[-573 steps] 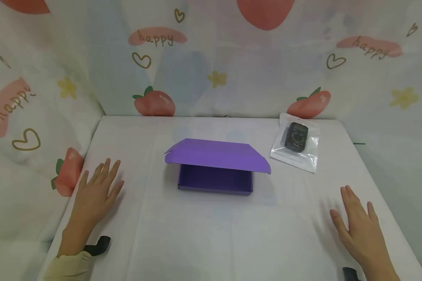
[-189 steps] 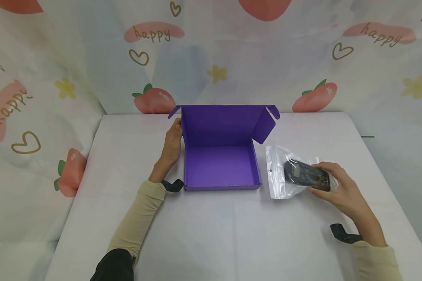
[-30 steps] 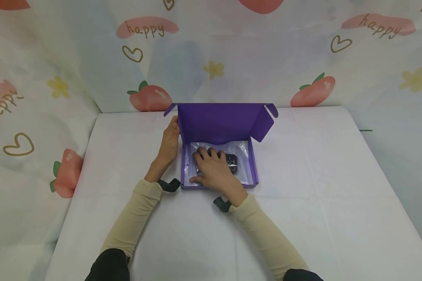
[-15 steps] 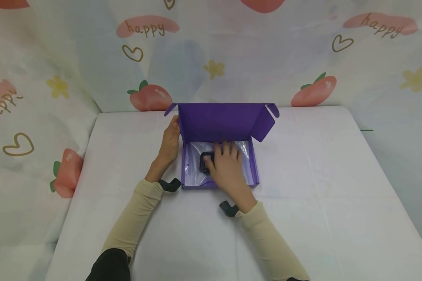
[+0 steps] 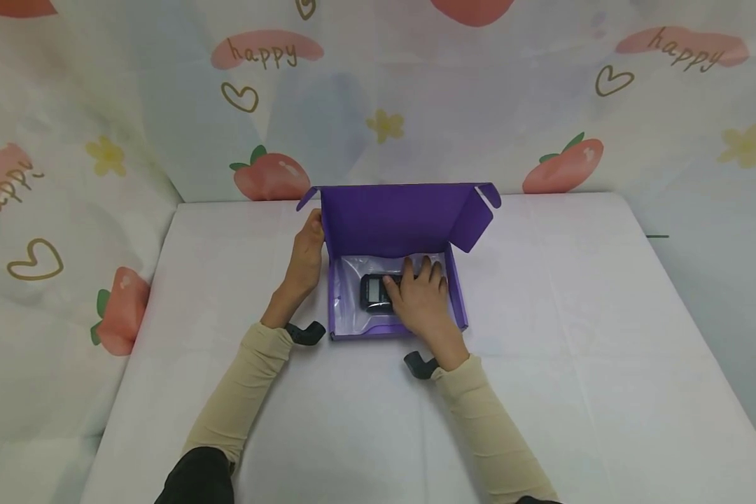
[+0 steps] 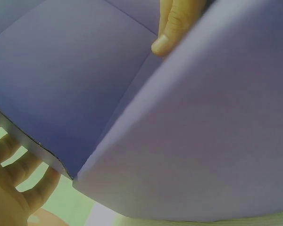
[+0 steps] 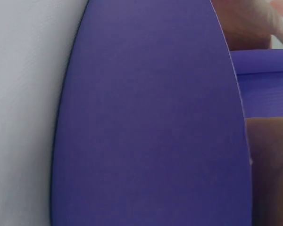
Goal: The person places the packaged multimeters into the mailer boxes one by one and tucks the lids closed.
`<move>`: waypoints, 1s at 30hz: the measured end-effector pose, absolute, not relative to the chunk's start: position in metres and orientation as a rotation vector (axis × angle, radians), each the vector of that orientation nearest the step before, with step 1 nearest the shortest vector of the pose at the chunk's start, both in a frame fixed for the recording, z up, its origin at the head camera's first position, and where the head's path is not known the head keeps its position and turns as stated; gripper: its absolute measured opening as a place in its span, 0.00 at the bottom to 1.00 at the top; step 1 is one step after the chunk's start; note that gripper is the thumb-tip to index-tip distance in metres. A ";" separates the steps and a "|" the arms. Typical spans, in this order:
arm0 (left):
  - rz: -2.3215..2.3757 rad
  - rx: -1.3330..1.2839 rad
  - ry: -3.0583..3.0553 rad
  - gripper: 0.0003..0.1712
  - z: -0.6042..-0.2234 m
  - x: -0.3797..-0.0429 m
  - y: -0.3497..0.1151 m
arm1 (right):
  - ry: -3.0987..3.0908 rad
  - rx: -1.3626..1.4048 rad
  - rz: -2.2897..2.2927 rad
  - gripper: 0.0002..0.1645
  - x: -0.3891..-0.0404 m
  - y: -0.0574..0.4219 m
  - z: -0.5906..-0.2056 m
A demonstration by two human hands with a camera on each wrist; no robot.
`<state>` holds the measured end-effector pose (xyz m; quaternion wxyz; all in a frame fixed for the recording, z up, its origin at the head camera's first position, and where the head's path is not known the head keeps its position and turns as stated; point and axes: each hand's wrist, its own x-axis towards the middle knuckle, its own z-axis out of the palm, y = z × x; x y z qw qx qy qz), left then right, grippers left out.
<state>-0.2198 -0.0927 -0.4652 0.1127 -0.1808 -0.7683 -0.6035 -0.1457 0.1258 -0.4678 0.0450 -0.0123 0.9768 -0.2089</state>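
The purple cardboard box [image 5: 384,220] stands with its lid raised, the inside facing me. In it lies a clear plastic bag [image 5: 349,315] with a black multimeter [image 5: 372,292], its display toward the left. My left hand [image 5: 302,262] holds the lid at its left side; its fingers [image 6: 42,183] reach behind the lid edge in the left wrist view. My right hand [image 5: 423,297] rests on the right part of the bagged multimeter, fingers spread toward the back and thumb on the meter. It hides the dial. Box cardboard [image 7: 155,117] fills most of the right wrist view.
The box stands mid-table on a white cloth [image 5: 573,350]. A printed cloth backdrop [image 5: 453,105] rises behind the table and another printed cloth hangs at the left. A dark curved piece sits at each wrist.
Since the earliest frames, the lid was raised and the bagged multimeter was brought from the right into the box. Over the last second my right hand slid rightward across the bag, uncovering the display; the left stayed put.
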 end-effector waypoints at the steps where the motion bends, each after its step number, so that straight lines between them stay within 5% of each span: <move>1: -1.768 -0.527 -2.253 0.59 -0.466 -0.220 -0.093 | 2.980 -0.039 -0.633 0.40 -0.146 0.126 -0.468; 30: -1.753 -0.512 -2.247 0.58 -0.467 -0.221 -0.091 | 2.973 -0.049 -0.695 0.39 -0.145 0.127 -0.467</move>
